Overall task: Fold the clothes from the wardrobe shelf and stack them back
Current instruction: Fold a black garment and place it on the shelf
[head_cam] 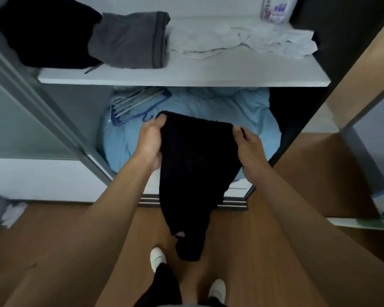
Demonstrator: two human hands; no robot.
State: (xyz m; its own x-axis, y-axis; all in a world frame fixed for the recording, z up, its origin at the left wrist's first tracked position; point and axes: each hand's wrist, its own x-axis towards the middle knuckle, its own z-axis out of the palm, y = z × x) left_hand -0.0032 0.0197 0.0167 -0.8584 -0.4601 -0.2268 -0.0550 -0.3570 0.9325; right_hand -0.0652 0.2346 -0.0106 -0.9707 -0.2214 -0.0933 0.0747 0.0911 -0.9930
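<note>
Below the shelf [182, 76], both hands, left [150, 138] and right [248, 145], pinch the black garment [197, 165] at its top corners; it hangs soft, limp, probably light.

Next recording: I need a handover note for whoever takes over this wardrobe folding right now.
Hands: left hand and right hand each grip a top corner of the black garment, which hangs unfolded.
Shelf: folded grey garment beside a dark pile; white clothes lie crumpled.
Left: fold the black garment and the white clothes, then stack them.
</note>
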